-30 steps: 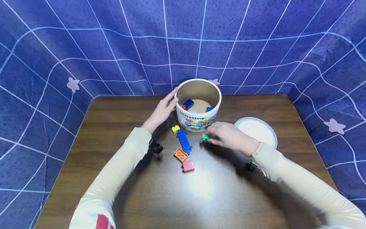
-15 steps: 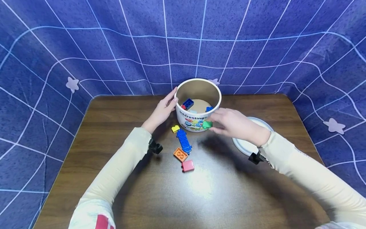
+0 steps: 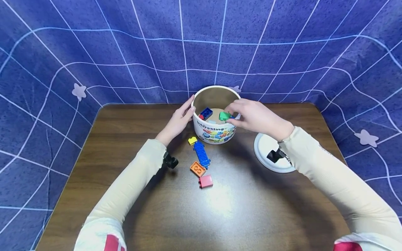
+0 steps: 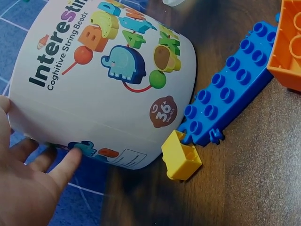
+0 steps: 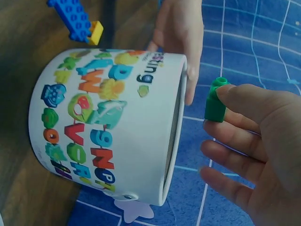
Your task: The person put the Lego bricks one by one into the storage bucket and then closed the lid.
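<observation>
My right hand (image 3: 251, 115) pinches a green toy brick (image 5: 216, 103) between thumb and fingers, over the mouth of a white round bucket (image 3: 216, 134) printed with colourful pictures. In the right wrist view the brick is held beyond the bucket's rim, one stud showing. My left hand (image 3: 179, 122) rests against the bucket's left side, its fingers extended along the wall. A dark blue brick (image 3: 206, 113), a bit of red and some other pieces lie inside the bucket; its front wall hides part of the floor.
In front of the bucket lie a yellow brick (image 3: 192, 140), a long blue piece (image 3: 202, 154), an orange brick (image 3: 198, 169) and a red brick (image 3: 206, 181). A white lid (image 3: 262, 153) lies right, under my right wrist. A blue curtain (image 3: 201, 52) hangs behind the table.
My right hand has lifted the green brick from the table beside the bucket, up past its front wall to above its opening. The left hand has stayed at the bucket's side.
</observation>
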Available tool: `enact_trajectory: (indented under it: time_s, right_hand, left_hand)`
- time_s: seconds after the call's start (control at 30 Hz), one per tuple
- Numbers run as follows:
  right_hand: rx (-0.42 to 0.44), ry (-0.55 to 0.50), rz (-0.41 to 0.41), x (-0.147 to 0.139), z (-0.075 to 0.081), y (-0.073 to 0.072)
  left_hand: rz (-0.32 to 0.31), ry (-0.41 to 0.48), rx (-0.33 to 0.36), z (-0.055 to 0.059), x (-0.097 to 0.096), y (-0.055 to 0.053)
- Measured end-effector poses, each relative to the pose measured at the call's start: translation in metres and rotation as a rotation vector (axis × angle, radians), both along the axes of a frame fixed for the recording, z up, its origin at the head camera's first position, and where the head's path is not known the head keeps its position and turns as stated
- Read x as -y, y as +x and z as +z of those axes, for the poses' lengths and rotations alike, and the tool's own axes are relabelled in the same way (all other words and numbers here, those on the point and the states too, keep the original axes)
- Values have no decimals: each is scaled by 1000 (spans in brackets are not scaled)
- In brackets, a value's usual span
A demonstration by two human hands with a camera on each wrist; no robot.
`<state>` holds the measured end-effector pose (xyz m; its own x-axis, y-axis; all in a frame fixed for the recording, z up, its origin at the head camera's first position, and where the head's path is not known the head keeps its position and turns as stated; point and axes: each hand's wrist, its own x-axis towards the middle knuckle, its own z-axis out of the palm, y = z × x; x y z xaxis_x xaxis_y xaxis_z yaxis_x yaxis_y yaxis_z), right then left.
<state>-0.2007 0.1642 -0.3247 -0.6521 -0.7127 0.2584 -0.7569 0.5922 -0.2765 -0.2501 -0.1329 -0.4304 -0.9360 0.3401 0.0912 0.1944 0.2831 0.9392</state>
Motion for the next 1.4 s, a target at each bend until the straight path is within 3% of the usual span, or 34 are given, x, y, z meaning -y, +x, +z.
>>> enact_trajectory:
  time_s: [0.03,0.27,0.8,1.4]
  right_hand:
    - [-3,3,-5,1,1,-2]
    - [20,10,-36,4,-2,-17]
    - [77,32,-78,15,-6,-45]
    - [95,45,-91,25,-6,-55]
  left_hand:
    - [-2,0,4,4,-1,2]
    - [4,0,-4,-1,0,0]
    - [11,10,-21,-1,-1,0]
    - [13,8,-26,-3,-1,0]
